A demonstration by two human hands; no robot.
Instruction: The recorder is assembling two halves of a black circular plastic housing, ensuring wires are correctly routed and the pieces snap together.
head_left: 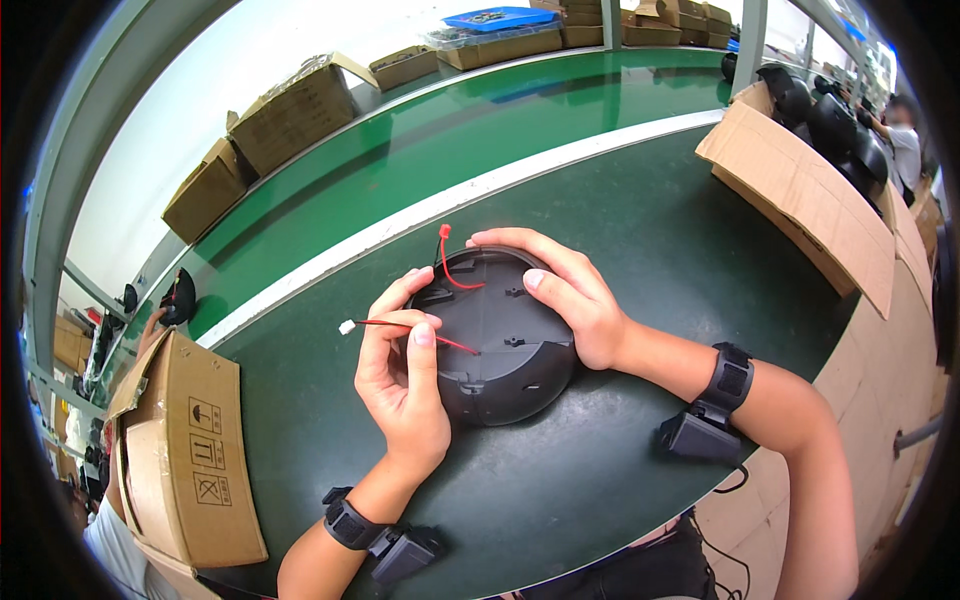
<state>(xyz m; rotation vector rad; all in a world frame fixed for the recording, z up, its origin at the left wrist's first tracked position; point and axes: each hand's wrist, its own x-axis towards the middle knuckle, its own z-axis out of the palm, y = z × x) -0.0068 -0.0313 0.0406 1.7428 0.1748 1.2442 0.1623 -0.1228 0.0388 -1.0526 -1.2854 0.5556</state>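
Two hands work for us: our left hand pinches a red wire, our right hand grips the black shell on the surface

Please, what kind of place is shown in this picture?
Probably a factory assembly line. A long green conveyor belt runs past the dark workbench, open cardboard boxes stand along it, and the left hand and right hand hold a round black plastic part with red wires.

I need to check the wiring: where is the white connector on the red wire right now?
In the head view, the white connector sits left of centre, sticking out just left of the left hand, which pinches its red wire beside the round black housing.
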